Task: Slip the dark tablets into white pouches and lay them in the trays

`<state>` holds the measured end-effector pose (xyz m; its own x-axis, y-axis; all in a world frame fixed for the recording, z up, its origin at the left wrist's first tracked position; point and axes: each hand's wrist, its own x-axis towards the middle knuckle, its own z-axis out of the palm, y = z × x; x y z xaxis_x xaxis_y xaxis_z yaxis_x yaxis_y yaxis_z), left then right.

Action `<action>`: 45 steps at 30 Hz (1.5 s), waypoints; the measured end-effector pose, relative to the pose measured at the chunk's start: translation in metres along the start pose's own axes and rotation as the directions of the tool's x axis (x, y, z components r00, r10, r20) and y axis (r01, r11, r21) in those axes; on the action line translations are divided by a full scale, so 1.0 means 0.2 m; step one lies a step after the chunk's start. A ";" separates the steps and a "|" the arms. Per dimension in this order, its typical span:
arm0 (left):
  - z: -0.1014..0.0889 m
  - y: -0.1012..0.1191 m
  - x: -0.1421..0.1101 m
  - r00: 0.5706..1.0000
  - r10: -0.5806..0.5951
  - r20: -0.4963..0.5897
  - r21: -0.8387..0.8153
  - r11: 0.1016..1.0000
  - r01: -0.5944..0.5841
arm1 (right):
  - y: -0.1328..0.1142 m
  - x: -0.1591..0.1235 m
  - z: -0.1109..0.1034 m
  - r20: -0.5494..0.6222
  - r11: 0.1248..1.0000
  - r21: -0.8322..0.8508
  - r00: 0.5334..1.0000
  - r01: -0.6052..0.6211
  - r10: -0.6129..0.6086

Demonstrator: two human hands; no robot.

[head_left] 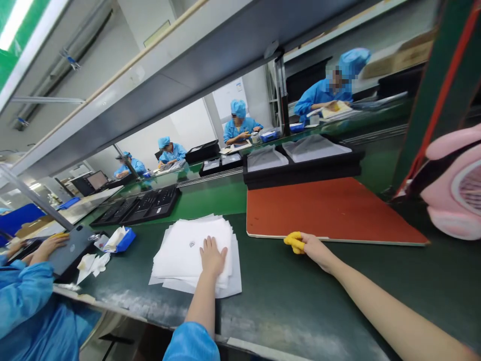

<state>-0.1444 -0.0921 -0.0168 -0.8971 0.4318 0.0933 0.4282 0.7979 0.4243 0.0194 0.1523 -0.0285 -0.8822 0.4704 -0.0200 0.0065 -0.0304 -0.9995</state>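
My left hand [212,256] lies flat with its fingers spread on a loose stack of white sheets [176,258]. The top sheet bears a small dark printed mark, and lower sheets stick out unevenly at the front and right. At the front edge of a red-brown board [300,208] is my right hand [302,243], with yellow finger covers on its fingers. Those fingers are curled together and overlap the board's edge. Whether they pinch the edge or hold something small is hidden.
Behind the board stands a black tray [300,173] with film-covered panels. Another black tray [139,204] lies left. A blue box [126,240] with crumpled wipes is beside a co-worker's sleeve [26,291]. A pink fan [456,183] stands right. A shelf [161,95] hangs overhead.
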 end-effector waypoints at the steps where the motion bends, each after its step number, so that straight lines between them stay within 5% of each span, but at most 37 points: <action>1: 0.02 -0.01 0.00 1.000 0.005 0.000 0.018 1.000 -0.005 | 0.00 0.02 0.03 0.005 1.000 -0.027 1.000 0.011 -0.011; 7: 0.02 0.00 0.01 0.999 -0.007 0.044 0.088 0.996 0.003 | 0.01 0.12 0.17 0.109 0.990 -0.137 0.994 0.015 0.000; 16: 0.00 0.02 0.01 0.994 -0.023 0.107 0.159 0.987 0.006 | -0.03 0.13 0.09 0.143 0.996 -0.085 0.989 -0.035 0.047; 25: -0.07 0.06 0.02 0.989 0.004 0.150 0.142 0.990 -0.026 | -0.02 0.14 0.14 0.171 0.993 -0.114 0.984 -0.020 0.039; 29: -0.22 0.07 0.25 0.981 0.148 0.129 0.076 0.985 -0.158 | -0.04 0.13 0.14 0.193 0.987 -0.156 0.979 -0.028 0.058; 32: -0.30 0.08 0.54 0.974 0.218 0.052 0.239 0.945 -0.224 | -0.03 0.13 0.14 0.226 0.987 -0.158 0.972 -0.022 0.058; 38: -0.31 0.00 1.09 0.988 0.066 -0.141 0.409 0.913 -0.003 | 0.02 0.14 0.12 0.241 0.983 -0.184 0.969 -0.013 0.058; 45: -0.26 -0.26 1.43 0.963 -0.115 -0.242 0.423 0.881 0.211 | -0.01 0.14 0.12 0.229 0.968 -0.243 0.966 -0.064 0.122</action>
<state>-0.4296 -0.0320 0.0351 -0.9398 0.2228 0.2592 0.2339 0.9722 0.0125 -0.0163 0.1441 -0.0264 -0.9590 0.2490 -0.1354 0.1773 0.1543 -0.9720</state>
